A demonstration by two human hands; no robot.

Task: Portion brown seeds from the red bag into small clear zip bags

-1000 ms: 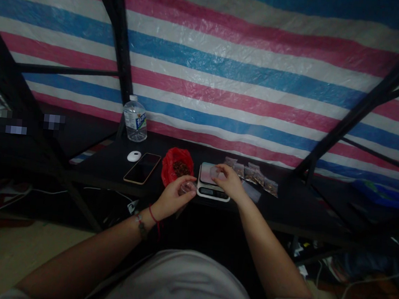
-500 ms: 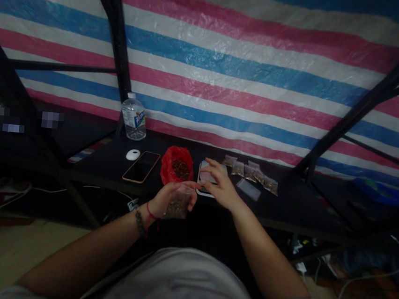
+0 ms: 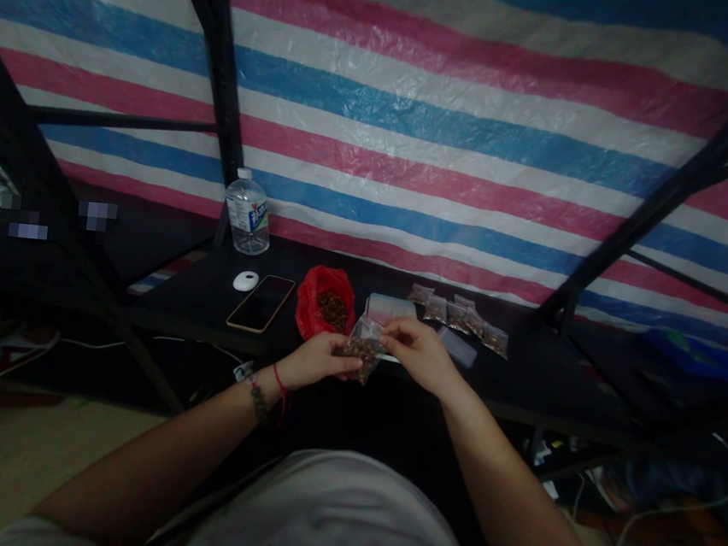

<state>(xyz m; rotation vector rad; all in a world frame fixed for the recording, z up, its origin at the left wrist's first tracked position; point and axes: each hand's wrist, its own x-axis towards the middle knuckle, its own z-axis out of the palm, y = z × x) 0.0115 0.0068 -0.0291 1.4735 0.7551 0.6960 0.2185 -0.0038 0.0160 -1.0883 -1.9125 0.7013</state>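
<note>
A small clear plastic bag [image 3: 362, 354] with brown bits inside is held up at the front edge of the black table. My left hand [image 3: 320, 361] pinches its lower left side between thumb and fingers. The fingertips of my right hand [image 3: 413, 346] are closed on its upper right part. Just behind my left hand lies an open red bag [image 3: 310, 302] of brown pieces. A pale flat device [image 3: 392, 307] sits behind the clear bag, partly covered by it and my right hand. An unfilled clear bag [image 3: 458, 348] lies right of my right hand.
Several filled small bags [image 3: 458, 316] lie at the right on the table [image 3: 548, 368]. A phone [image 3: 261, 303], a white oval object [image 3: 246, 280] and a plastic bottle [image 3: 249, 215] are at the left. Black metal posts frame both sides before a striped sheet.
My left hand has turned and raised the clear bag toward the right. My right hand has come off the flat device and taken hold of the bag's upper part.
</note>
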